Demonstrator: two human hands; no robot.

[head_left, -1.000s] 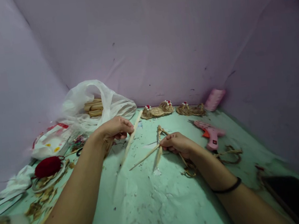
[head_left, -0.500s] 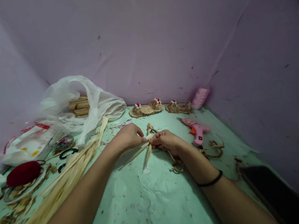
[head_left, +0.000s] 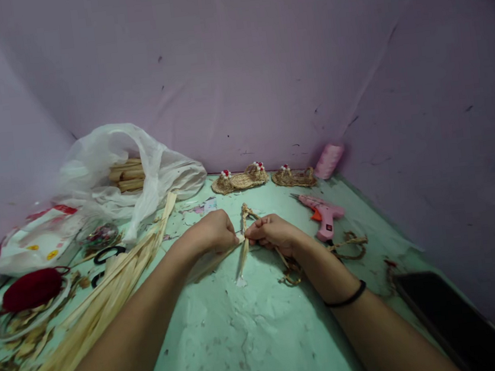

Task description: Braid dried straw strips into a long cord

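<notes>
A small braid (head_left: 245, 214) of pale dried plant fibre stands out beyond my fingertips, with loose strands (head_left: 244, 258) trailing toward me. My right hand (head_left: 273, 233) pinches the braid where the strands part. Closed just to the left of it, my left hand (head_left: 217, 232) grips one fibre strand, pulled out sideways; its tail slants down-left beneath the hand. A darker twisted cord (head_left: 292, 276) lies under my right wrist, partly hidden by it.
Small woven slippers (head_left: 247, 179) with beads line the back wall. A pink glue gun (head_left: 326, 213), a pink thread spool (head_left: 329, 160) and a dark phone (head_left: 454, 317) lie to the right. Leftward are long fibre strips (head_left: 109, 308), a plastic bag (head_left: 156, 166), scissors (head_left: 109, 255) and a red pouch (head_left: 31, 289).
My left hand has closed on a strand and drawn it left, its fingers now curled. My right hand keeps its pinch on the braid. The whole view has shifted slightly.
</notes>
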